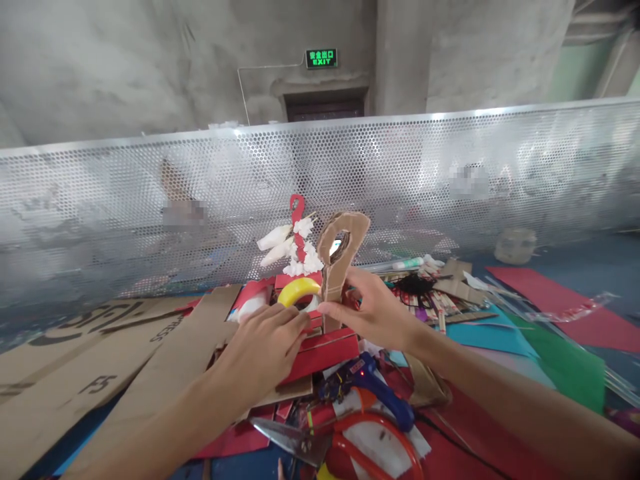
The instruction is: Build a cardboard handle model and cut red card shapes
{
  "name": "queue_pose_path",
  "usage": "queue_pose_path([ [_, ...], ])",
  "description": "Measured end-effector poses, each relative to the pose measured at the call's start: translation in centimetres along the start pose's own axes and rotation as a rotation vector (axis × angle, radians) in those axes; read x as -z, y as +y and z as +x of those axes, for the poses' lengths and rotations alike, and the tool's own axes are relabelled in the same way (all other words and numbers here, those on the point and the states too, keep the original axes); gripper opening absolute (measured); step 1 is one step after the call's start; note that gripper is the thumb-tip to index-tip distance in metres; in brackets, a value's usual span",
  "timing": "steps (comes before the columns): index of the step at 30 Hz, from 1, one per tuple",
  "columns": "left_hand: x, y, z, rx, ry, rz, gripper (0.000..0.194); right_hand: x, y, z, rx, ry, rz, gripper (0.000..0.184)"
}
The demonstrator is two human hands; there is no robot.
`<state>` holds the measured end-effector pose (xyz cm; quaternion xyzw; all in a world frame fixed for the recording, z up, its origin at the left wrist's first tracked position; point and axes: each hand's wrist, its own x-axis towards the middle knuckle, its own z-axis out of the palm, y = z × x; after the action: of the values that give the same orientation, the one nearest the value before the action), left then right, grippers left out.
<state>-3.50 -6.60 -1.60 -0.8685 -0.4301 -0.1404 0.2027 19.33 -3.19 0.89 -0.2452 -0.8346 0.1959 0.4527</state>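
Observation:
My right hand (373, 303) grips a brown cardboard loop piece (345, 263), thumb on its near face, the piece standing upright with an oval hole at the top. Its lower end reaches down to a red cardboard structure (320, 357). My left hand (273, 340) is closed over the left side of that structure, fingers bent and their tips partly hidden. Right by those fingers is a yellow ring (300, 289), which looks like a tape roll. Behind it rises a red looped piece (297, 205) with white, petal-like bits (304, 260).
A blue glue gun (373, 383) with a lit red light lies before the structure. Orange-handled scissors (370, 433) sit nearer me. Large cardboard sheets (130, 353) cover the left; coloured paper (555, 357) lies right. A perforated metal panel (240, 180) stands behind.

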Motion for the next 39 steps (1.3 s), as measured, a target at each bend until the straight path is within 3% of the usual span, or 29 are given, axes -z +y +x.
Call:
queue_pose_path([
  [24,-0.4,-0.1,0.1,0.022,0.022,-0.009,0.015,0.2,0.0,0.1,0.015,-0.003,-0.012,0.015],
  [30,0.2,-0.1,0.3,0.025,0.015,-0.014,0.019,0.2,0.0,0.1,0.011,0.0,-0.006,0.015],
  [39,0.1,0.0,0.4,0.052,0.012,-0.116,0.013,0.2,-0.1,0.1,0.013,0.001,0.021,0.013],
])
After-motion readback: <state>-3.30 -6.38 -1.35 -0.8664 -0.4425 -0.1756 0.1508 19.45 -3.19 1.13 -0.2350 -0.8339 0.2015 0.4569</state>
